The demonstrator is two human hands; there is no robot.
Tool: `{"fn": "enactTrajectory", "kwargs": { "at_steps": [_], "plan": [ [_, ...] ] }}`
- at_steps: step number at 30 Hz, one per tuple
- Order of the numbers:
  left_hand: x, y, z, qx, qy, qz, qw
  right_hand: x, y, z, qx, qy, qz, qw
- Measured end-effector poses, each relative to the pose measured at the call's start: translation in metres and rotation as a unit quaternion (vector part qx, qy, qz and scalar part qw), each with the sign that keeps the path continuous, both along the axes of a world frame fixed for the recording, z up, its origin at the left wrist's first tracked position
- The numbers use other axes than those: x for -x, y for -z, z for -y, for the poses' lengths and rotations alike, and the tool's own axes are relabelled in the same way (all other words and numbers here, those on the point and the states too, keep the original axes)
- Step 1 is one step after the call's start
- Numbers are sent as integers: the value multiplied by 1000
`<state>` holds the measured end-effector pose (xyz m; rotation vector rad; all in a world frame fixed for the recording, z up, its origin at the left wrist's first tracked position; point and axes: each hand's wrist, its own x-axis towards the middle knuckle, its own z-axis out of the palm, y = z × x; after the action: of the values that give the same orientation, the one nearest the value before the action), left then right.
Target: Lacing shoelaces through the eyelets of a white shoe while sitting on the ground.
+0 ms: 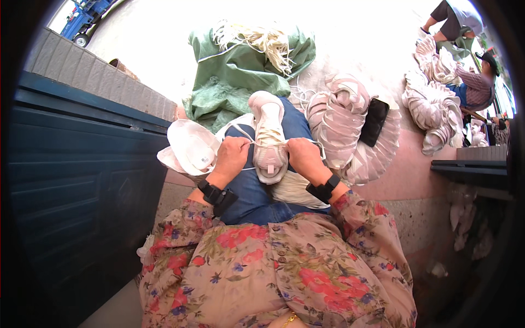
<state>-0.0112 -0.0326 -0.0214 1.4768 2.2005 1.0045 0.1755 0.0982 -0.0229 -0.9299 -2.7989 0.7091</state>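
A pale pinkish-white sneaker (268, 158) lies on my jeans-clad thighs, its heel toward me and its toe pointing away. White shoelace (276, 143) runs across its collar. My left hand (234, 154) is closed on the lace at the shoe's left side. At the right side, my right hand (304, 157) pinches the other part of the lace, with a loose loop past the knuckles. Between my thighs lies a bundle of off-white laces (298, 191). Left of my left hand are white shoe pieces (191, 147), one with its inside facing up.
Ahead stands a green sack (240, 74) topped by loose cream laces (257, 41). Coiled stacks of pinkish shoe pieces (339, 120) sit at my right, a black phone (375, 121) on them. A dark blue door panel (82, 180) borders my left. People (476, 82) work at far right.
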Motion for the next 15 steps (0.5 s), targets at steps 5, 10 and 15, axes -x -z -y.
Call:
{"fn": "enactTrajectory", "kwargs": {
  "at_steps": [5, 10, 15],
  "plan": [
    [-11, 5, 11, 56, -20, -13, 998, 4, -8, 2, -79, -57, 56, 994],
    [-11, 11, 2, 6, -18, -50, 999, 11, -12, 6, -212, -154, 67, 963],
    [-12, 12, -3, -6, -9, -52, 999, 14, -11, 6, -240, -175, 65, 953]
  ]
}}
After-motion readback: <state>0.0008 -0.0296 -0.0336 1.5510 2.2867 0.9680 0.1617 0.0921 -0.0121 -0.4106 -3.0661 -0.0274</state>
